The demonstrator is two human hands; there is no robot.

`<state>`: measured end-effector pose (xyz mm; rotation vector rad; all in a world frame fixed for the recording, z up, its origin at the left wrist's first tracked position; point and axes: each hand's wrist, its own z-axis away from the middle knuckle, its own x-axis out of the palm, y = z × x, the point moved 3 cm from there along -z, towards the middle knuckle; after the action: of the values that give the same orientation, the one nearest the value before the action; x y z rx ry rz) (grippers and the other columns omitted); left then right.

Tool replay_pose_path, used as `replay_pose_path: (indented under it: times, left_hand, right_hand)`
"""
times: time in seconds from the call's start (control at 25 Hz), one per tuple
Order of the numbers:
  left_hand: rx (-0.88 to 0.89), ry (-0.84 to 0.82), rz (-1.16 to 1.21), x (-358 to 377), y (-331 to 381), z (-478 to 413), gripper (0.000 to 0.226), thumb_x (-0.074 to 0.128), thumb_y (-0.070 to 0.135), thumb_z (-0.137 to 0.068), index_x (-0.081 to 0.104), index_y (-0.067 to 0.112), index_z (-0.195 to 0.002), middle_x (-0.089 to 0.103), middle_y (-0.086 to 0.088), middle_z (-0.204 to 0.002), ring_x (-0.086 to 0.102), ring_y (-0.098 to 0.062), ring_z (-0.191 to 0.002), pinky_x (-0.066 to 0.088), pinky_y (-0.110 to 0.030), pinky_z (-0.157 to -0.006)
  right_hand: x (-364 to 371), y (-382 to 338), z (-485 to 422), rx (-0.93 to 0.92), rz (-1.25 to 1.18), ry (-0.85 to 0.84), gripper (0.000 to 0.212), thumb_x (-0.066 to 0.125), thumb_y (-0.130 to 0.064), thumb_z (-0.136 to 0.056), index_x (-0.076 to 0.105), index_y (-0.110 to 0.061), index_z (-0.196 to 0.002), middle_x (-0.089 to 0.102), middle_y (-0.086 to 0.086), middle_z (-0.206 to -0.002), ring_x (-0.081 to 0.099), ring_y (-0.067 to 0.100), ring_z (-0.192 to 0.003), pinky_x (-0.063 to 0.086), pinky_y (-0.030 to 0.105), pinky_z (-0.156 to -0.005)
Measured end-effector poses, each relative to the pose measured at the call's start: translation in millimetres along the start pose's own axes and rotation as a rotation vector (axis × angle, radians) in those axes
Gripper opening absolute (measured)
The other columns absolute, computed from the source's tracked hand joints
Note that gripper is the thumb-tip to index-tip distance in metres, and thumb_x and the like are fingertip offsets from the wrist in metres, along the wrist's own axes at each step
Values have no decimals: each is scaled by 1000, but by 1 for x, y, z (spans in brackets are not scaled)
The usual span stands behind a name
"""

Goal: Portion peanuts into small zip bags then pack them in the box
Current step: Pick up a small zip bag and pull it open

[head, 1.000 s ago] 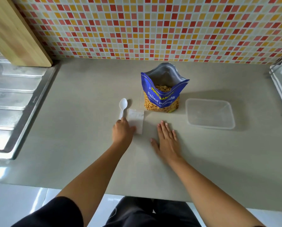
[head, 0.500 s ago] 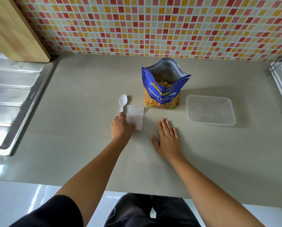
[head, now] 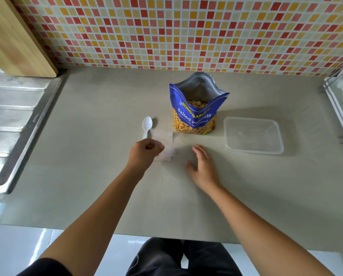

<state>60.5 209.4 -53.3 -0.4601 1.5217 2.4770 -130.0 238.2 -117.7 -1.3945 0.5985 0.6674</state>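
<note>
While the left hand point(head: 146, 154) pinched the near edge of the small zip bags point(head: 166, 143) lying beside the spoon point(head: 147, 124), before the open peanut pouch point(head: 194, 118), and the right hand point(head: 203, 168), fingers relaxed, held nothing, the thin, clingy bags might have lifted together or slipped free.

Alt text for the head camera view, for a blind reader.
Left hand pinches a small zip bag on a grey counter, right hand open beside it. Behind sit a white spoon, an open peanut bag and a clear box.
</note>
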Motion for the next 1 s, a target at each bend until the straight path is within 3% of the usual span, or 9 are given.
replay_pose_path:
  times: [0.12, 0.2, 0.28, 0.4, 0.52, 0.6, 0.68, 0.84, 1.0]
  left_hand:
    - [-46, -129, 191, 0, -1, 14, 9, 66, 18, -84, 62, 16, -76, 58, 1, -74, 55, -10, -67, 35, -17, -55]
    - [-65, -173, 266, 2, -2, 20, 10, 67, 18, -84, 61, 16, -76, 57, 1, -74, 53, -10, -66, 33, -19, -55]
    - [-52, -170, 276, 5, 0, 26, 11, 67, 13, -83, 60, 13, -75, 56, 0, -70, 52, -7, -60, 36, -13, -50]
    - [-25, -148, 265, 5, 5, 30, 11, 68, 10, -82, 59, 11, -76, 56, -1, -71, 53, -8, -61, 38, -8, -50]
    - [-57, -172, 352, 1, 7, 27, 12, 67, 24, -82, 62, 16, -89, 62, 1, -83, 59, -11, -77, 40, -22, -69]
    - [-89, -168, 509, -3, 12, 22, 19, 61, 19, -87, 60, 14, -105, 64, -1, -88, 61, -13, -81, 42, -25, -77]
    - [-65, -171, 556, -6, 18, 18, 26, 60, 6, -87, 57, 12, -112, 64, -2, -85, 63, -12, -74, 46, -23, -74]
    - [1, -284, 361, -3, 29, 22, 29, 60, -5, -83, 60, 15, -104, 59, -2, -75, 66, -11, -64, 53, -22, -66]
    - [11, -329, 392, 2, 29, 37, 12, 59, 11, -88, 65, 12, -98, 66, -2, -75, 69, -17, -71, 55, -24, -70]
  right_hand:
    - [-10, -24, 0, 160, -335, 7, 31, 58, -26, -91, 59, -14, -120, 63, 3, -122, 57, 16, -113, 40, 24, -96]
    - [-8, -39, 2, 274, -622, -69, 20, 58, -37, -89, 64, -23, -103, 70, -1, -104, 64, 13, -99, 46, 24, -89]
    - [-9, -48, 1, 287, -761, -72, 17, 61, -41, -87, 64, -25, -93, 71, -1, -94, 68, 14, -93, 49, 25, -87]
    - [-15, -55, -1, 235, -815, -60, 8, 68, -26, -84, 64, -26, -91, 70, -4, -91, 66, 11, -87, 49, 20, -82]
    - [-24, -61, -5, 176, -791, -67, 20, 68, -9, -83, 65, -28, -87, 68, -7, -84, 63, 2, -75, 48, 16, -76]
    - [-32, -60, -6, 146, -769, -83, 23, 66, -6, -84, 66, -29, -85, 69, -7, -86, 62, 2, -76, 49, 19, -79]
    - [-42, -59, -8, 150, -759, -95, 23, 64, -7, -85, 68, -29, -83, 69, -6, -85, 61, 5, -77, 49, 23, -80]
    - [-57, -65, -7, 259, -959, -112, 18, 66, -7, -83, 66, -24, -89, 62, -5, -79, 57, 7, -73, 49, 24, -72]
    - [-69, -68, 2, 227, -940, -73, 29, 72, 0, -76, 61, -22, -92, 63, -3, -75, 60, 1, -66, 52, 18, -64]
